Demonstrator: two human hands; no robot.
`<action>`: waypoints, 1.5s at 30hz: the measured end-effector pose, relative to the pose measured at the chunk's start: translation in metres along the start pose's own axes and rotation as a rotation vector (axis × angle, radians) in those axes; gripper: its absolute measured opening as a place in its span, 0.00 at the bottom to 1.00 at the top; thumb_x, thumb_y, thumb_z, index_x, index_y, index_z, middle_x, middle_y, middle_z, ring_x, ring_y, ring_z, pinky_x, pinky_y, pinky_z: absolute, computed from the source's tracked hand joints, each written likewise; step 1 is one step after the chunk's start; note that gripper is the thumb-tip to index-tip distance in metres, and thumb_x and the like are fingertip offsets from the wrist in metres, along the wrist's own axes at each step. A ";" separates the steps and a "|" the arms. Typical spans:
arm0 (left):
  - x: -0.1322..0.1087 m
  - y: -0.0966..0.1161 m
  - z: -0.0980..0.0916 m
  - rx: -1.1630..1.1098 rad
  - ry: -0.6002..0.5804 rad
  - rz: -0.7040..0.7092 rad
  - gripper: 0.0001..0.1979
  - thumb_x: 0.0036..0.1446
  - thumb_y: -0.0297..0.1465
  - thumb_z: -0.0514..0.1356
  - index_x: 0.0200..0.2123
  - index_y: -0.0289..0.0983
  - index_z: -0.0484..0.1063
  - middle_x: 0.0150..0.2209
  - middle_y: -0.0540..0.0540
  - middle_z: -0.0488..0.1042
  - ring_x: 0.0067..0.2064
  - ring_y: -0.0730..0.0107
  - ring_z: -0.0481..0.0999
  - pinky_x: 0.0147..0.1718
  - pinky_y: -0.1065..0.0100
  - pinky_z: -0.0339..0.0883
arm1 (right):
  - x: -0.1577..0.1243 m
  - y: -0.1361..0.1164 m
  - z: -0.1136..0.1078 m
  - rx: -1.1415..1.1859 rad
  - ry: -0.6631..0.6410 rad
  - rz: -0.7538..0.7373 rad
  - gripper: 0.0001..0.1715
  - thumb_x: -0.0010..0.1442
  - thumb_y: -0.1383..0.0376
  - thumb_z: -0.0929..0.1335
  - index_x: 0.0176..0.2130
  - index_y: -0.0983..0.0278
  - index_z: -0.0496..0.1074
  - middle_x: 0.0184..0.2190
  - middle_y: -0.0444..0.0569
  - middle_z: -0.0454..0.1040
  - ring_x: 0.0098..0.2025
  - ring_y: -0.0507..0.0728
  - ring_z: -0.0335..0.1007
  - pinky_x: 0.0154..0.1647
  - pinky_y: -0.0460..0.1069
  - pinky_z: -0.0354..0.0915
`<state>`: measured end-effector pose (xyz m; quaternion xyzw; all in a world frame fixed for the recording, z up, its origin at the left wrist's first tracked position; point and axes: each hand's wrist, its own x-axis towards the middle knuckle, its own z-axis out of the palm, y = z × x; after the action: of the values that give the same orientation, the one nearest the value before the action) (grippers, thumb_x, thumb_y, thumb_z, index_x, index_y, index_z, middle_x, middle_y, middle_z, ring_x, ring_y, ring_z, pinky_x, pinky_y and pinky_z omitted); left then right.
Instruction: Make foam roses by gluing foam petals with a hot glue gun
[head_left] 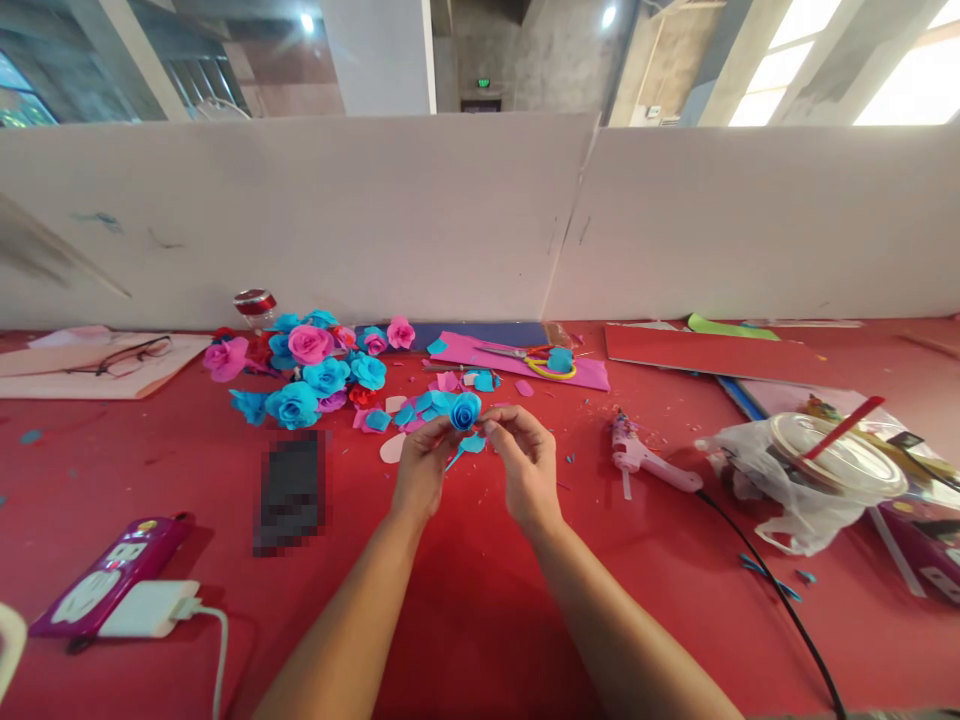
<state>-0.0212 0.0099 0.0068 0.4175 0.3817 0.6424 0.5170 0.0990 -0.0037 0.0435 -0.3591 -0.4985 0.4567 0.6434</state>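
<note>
A small blue paper rose is held up over the middle of the red table. My left hand grips it from the left, fingers closed at its base. My right hand is beside the rose's right edge, thumb and fingertips pinched together; whether they hold a petal or the rose's rim is too small to tell. Blue and pink paper petals lie loose just behind the hands. Below the rose is a blue paper scrap with a thin strip.
Finished paper roses pile up at back left. Scissors rest on pink paper. A glue gun with a black cord lies right, near a bagged plastic bowl. Left are a blurred dark object, a purple case and a white charger.
</note>
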 end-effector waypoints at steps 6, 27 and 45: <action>0.002 -0.002 -0.001 -0.033 0.058 -0.030 0.11 0.42 0.35 0.71 0.32 0.39 0.79 0.33 0.49 0.79 0.38 0.68 0.75 0.44 0.65 0.66 | 0.007 0.001 -0.003 0.148 0.043 0.166 0.11 0.57 0.60 0.66 0.34 0.63 0.75 0.29 0.46 0.73 0.29 0.51 0.64 0.30 0.46 0.60; 0.011 -0.007 -0.008 -0.320 0.171 -0.225 0.12 0.38 0.29 0.72 0.28 0.35 0.75 0.27 0.51 0.75 0.24 0.83 0.68 0.27 0.77 0.63 | 0.011 0.018 0.000 0.003 0.045 0.344 0.13 0.48 0.59 0.69 0.31 0.65 0.76 0.23 0.44 0.71 0.27 0.51 0.64 0.32 0.47 0.61; 0.007 -0.008 -0.007 -0.092 0.029 -0.072 0.09 0.39 0.32 0.71 0.28 0.41 0.79 0.29 0.51 0.77 0.33 0.74 0.71 0.37 0.71 0.62 | 0.007 0.007 0.004 0.115 -0.021 0.219 0.05 0.48 0.65 0.69 0.28 0.63 0.69 0.23 0.41 0.70 0.26 0.50 0.64 0.29 0.45 0.61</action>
<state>-0.0256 0.0176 -0.0020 0.3699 0.3739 0.6462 0.5529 0.0943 0.0053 0.0398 -0.3693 -0.4360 0.5557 0.6039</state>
